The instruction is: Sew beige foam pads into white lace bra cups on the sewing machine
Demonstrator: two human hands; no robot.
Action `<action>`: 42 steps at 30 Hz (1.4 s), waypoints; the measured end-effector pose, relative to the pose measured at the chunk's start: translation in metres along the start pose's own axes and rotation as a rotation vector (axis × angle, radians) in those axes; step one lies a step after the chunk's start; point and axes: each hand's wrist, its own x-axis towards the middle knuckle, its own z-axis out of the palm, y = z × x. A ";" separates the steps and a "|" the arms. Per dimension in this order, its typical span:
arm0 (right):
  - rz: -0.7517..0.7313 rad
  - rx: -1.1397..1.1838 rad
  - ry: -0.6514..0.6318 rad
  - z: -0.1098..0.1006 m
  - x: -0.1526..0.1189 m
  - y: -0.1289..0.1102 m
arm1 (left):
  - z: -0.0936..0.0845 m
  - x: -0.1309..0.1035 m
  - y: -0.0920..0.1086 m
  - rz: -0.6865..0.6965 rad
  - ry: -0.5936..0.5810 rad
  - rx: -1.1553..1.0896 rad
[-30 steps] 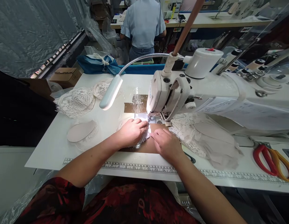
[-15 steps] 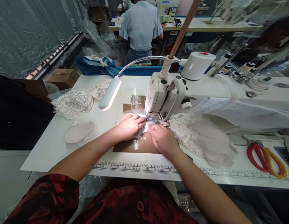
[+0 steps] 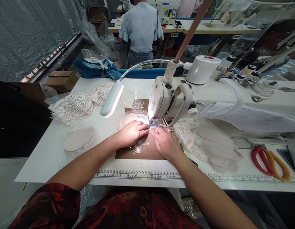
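Observation:
A pale lace piece [image 3: 127, 120] lies under the needle area of the white sewing machine [image 3: 159, 98]. My left hand [image 3: 132, 133] rests on this piece, its fingers close together and pointing at the presser foot. Just right of it, my right hand [image 3: 167, 142] has thumb and forefinger pinched at the near edge of the fabric, below the needle. The fingertips of both hands nearly meet. Brown tape [image 3: 140, 152] covers the table under them. The needle tip and the fabric under my fingers are largely hidden.
Lace pieces [image 3: 72, 107] and an oval pad [image 3: 79, 139] lie at left. More lace and fabric [image 3: 209, 144] are right of the machine, with red-and-orange scissors [image 3: 269, 162] beyond. A lamp [image 3: 112, 99] hangs over the table [image 3: 49, 149]. A person [image 3: 141, 28] sits ahead.
The lace piece has turned and shifted, with more of it showing beyond my left hand. My left hand has moved slightly nearer to me. The whole view has shifted a little.

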 end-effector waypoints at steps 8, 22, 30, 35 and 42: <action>0.020 -0.025 -0.004 0.001 0.003 0.000 | 0.005 0.002 -0.009 -0.038 -0.011 -0.018; 0.032 0.006 0.028 0.006 0.000 0.006 | 0.010 0.006 -0.019 -0.136 -0.009 0.026; 0.018 0.048 0.093 0.006 -0.005 0.008 | -0.011 0.001 -0.008 -0.239 -0.028 0.128; -0.021 0.145 0.108 0.007 -0.010 0.009 | -0.024 -0.007 0.005 -0.249 -0.108 0.060; -0.063 0.183 0.054 0.005 -0.012 0.006 | -0.014 0.003 0.012 -0.220 0.001 -0.004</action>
